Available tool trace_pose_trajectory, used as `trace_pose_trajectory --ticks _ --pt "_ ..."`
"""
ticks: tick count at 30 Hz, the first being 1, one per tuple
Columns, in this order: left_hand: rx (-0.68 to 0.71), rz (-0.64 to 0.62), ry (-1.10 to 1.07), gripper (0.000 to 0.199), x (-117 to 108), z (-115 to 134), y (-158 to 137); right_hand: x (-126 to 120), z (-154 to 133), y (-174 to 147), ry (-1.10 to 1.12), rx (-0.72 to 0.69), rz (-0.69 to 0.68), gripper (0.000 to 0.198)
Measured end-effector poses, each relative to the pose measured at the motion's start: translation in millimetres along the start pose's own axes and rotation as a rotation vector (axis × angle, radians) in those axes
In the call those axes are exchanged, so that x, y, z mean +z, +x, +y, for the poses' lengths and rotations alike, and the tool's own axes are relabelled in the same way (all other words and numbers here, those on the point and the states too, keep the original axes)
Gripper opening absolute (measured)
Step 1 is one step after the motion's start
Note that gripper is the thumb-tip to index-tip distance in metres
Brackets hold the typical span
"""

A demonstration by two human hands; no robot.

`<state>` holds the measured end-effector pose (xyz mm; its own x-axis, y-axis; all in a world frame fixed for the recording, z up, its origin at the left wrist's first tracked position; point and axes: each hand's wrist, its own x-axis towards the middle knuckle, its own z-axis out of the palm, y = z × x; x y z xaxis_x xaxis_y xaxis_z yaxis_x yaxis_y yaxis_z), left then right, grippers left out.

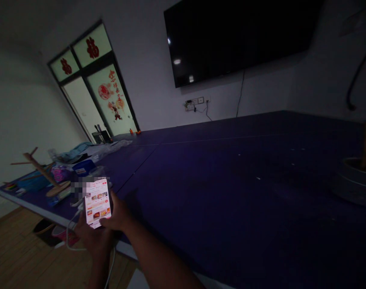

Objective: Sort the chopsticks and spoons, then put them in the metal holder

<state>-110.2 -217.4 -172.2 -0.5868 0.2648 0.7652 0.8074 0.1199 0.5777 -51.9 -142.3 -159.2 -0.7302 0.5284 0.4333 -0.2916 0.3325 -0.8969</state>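
A smartphone (97,202) with a brightly lit screen is held upright over the table's near left edge. Rows of small food pictures show on its pinkish page. My left hand (90,235) supports it from below and on the left side. My right hand (119,212) grips its right edge, with the thumb over the lower part of the screen. Near the phone's left side a white cable (68,237) loops down below the table edge. The fingers behind the phone are hidden.
The purple table (207,188) stretches to the wall. On its left stand a wooden rack (44,170), a blue container (84,167) and plastic wrapping (112,149). Bins (47,232) stand on the floor below. A grey round container (356,182) is at far right. A television (240,36) hangs above.
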Motion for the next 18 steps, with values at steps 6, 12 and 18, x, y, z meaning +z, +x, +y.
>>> trace_pose_trajectory --ticks 6,12,18 --pt "0.104 -0.003 0.025 0.053 -1.7 1.7 -1.3 2.0 4.3 1.7 -0.016 0.025 0.008 0.085" --pt "0.027 -0.01 0.005 0.052 -3.8 10.8 -2.3 2.5 7.0 3.1 0.026 -0.035 0.011 0.082" --pt "0.015 0.01 0.008 0.048 -3.9 15.6 -1.7 5.1 7.6 1.1 0.014 -0.049 0.07 0.082"
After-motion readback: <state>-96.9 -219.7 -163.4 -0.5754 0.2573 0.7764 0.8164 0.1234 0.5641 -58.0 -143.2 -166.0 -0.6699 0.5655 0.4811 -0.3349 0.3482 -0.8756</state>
